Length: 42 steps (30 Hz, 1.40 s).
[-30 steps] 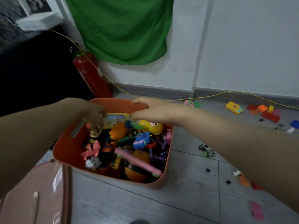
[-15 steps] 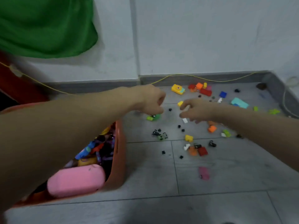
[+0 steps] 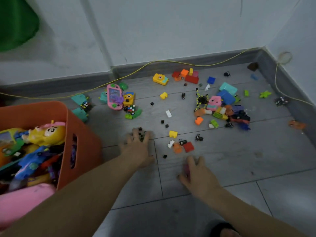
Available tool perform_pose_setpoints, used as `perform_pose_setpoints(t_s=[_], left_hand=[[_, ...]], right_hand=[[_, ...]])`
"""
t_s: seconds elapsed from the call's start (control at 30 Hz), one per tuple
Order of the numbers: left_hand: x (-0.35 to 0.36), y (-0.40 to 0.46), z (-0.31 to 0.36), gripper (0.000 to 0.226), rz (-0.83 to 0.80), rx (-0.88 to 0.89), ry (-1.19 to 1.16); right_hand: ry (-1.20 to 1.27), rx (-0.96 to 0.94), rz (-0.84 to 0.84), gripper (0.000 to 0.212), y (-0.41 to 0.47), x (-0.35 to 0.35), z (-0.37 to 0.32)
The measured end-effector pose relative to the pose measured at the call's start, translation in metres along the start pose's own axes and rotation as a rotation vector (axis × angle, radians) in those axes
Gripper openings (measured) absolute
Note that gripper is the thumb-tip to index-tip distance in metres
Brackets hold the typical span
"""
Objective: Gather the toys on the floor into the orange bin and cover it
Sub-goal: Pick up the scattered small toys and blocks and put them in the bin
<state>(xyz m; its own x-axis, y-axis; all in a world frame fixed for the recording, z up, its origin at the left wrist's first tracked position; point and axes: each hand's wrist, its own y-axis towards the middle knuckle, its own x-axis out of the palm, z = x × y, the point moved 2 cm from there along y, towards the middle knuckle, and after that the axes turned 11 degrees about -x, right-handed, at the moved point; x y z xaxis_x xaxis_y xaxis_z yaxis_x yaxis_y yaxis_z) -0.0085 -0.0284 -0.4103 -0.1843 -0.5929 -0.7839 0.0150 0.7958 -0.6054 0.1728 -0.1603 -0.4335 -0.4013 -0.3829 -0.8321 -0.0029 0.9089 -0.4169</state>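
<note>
Bin (image 3: pixel 82 134) brims with toys (image 3: pixel 46 134) (uncovered).

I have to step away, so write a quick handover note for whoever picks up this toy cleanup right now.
Left hand: flat on the floor, fingers spread over a few small dark toy pieces; whether it grips them can't be told.
Right hand: low on the floor over a small pink toy, fingers curling round it.
Orange bin: on the left, uncovered, already piled with toys.
Left to do: many toys are scattered on the floor, including the pink handheld game, yellow toy camera, loose bricks and the far-right pile. Then cover the bin; no lid is in view.
</note>
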Motion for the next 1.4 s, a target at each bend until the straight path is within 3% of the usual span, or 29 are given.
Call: perform_pose_setpoints(t_s=[0.1,0.2,0.3,0.43,0.57,0.73,0.9,1.0,1.07,1.13,1.23,1.3,1.4], left_hand=[[0.008,0.01,-0.01,0.107,-0.041,-0.028,-0.099],[0.005,0.014,-0.004,0.101,0.053,0.02,-0.111],[-0.003,0.018,0.012,0.096,0.143,0.072,-0.075],[-0.005,0.02,0.028,0.105,0.149,0.089,-0.023],[-0.001,0.015,0.04,0.106,0.104,0.06,0.004],[0.006,0.018,0.04,0.066,0.129,0.084,-0.086],[0.009,0.029,0.034,0.053,0.141,0.12,-0.128],[0.012,0.033,0.03,0.05,0.165,0.15,-0.145],[0.013,0.035,0.03,0.04,0.159,0.14,-0.212],[0.009,0.037,0.028,0.024,0.132,0.056,-0.388],[0.002,0.038,0.021,0.012,0.042,-0.078,-0.701],[-0.002,0.035,0.013,0.018,0.015,-0.091,-0.743],[-0.002,0.023,0.005,0.037,0.063,0.056,-0.35]], right_hand=[[-0.04,-0.104,0.055,0.034,0.004,0.0,0.0],[0.09,-0.175,0.128,0.03,0.014,-0.008,0.004],[0.257,-0.089,0.32,0.018,0.029,-0.028,0.008],[0.228,0.033,0.496,0.019,0.054,-0.056,0.025],[0.056,-0.04,0.34,0.039,0.072,-0.058,0.048],[-0.046,-0.137,0.242,0.028,0.077,-0.051,0.056],[0.033,-0.133,0.289,0.018,0.074,-0.056,0.057],[0.364,0.013,0.355,0.016,0.075,-0.059,0.057],[0.913,0.225,0.383,0.013,0.075,-0.06,0.051],[1.431,0.387,0.29,0.013,0.071,-0.063,0.043],[1.706,0.349,0.16,0.015,0.066,-0.066,0.04],[1.555,0.358,0.175,0.016,0.066,-0.063,0.041],[0.864,0.279,0.287,0.024,0.07,-0.057,0.045]])
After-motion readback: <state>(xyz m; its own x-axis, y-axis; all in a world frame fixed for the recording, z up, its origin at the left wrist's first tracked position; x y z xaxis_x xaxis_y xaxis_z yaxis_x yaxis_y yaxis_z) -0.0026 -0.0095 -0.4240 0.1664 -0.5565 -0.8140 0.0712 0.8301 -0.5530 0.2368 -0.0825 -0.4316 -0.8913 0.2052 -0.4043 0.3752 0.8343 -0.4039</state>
